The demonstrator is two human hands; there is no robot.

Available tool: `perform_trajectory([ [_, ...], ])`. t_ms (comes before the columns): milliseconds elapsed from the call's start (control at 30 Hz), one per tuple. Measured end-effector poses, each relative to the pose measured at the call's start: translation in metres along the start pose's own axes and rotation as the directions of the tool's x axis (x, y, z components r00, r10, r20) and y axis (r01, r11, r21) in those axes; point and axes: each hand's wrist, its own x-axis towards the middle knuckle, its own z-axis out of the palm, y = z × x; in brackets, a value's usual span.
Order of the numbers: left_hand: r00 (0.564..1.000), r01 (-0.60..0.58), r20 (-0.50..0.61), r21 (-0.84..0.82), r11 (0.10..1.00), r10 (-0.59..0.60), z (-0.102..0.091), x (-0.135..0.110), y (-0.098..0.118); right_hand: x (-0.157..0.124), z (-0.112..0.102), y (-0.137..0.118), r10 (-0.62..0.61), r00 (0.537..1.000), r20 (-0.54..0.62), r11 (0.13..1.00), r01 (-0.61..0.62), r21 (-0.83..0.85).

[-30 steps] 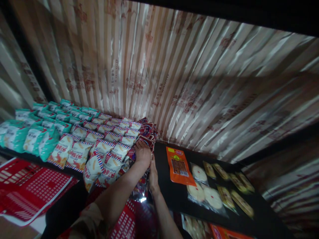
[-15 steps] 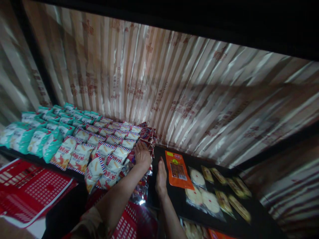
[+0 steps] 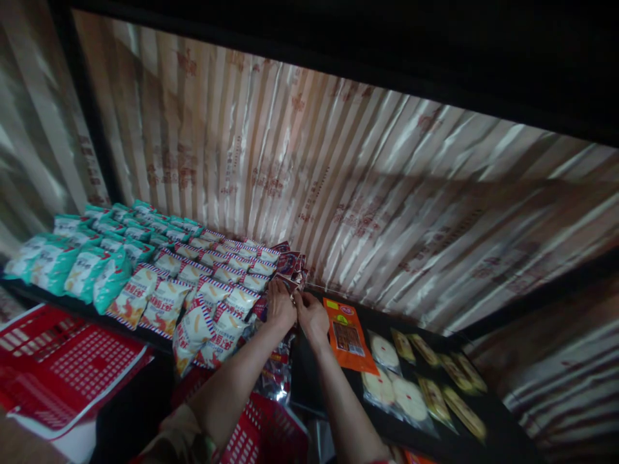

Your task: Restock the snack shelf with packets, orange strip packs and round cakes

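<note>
A row of dark red snack packets point(image 3: 289, 259) lies on the black shelf, partly under my hands. My left hand point(image 3: 281, 307) rests flat on these packets with its fingers stretched out. Beside it, my right hand point(image 3: 312, 317) has its fingers bent in and closed on the right edge of a dark red packet. The hands nearly meet there, and the fingertips hide part of the packet. White snack bags with striped edges point(image 3: 225, 332) stand just left of my left hand. To the right of my right hand lies an orange packet point(image 3: 348, 336).
Teal snack bags point(image 3: 87, 274) fill the shelf's left end. Flat round white packs point(image 3: 409, 396) and yellow wrapped bars point(image 3: 464, 412) lie at the right. Red baskets point(image 3: 91, 361) stand below the front edge. Striped sheeting point(image 3: 309, 161) hangs behind; a dark beam point(image 3: 338, 45) crosses above.
My right hand has moved up and left from beside the packets to their right edge, and its fingers have bent in. My left hand stays on the packets. The view has shifted slightly.
</note>
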Motion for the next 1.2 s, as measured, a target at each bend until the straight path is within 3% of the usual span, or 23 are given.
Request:
perform_trajectory([
  [100,1.0,-0.006,-0.011,-0.076,0.997,0.005,0.001,0.001,-0.005,0.008,-0.001,-0.007,0.042,0.995,0.095,0.997,-0.037,-0.061],
  [267,1.0,-0.029,-0.012,-0.177,0.984,0.027,0.002,0.002,-0.011,0.018,0.0,-0.012,0.014,0.98,0.2,0.993,0.01,-0.12],
  [400,0.997,-0.074,-0.019,-0.173,0.982,0.072,-0.002,-0.005,-0.013,0.021,0.002,-0.017,-0.015,0.976,0.216,0.983,0.053,-0.174],
  [733,0.975,-0.216,-0.066,-0.081,0.973,0.211,-0.015,-0.077,-0.022,0.021,0.007,-0.021,-0.049,0.984,0.174,0.962,0.093,-0.256],
  [933,0.971,-0.218,-0.104,-0.021,0.976,0.214,-0.003,-0.118,-0.04,0.017,0.005,-0.022,-0.056,0.981,0.184,0.968,0.099,-0.231],
  [1200,0.976,-0.2,-0.093,-0.027,0.979,0.197,0.012,-0.126,-0.055,0.009,0.006,-0.026,-0.069,0.963,0.261,0.98,0.114,-0.161],
])
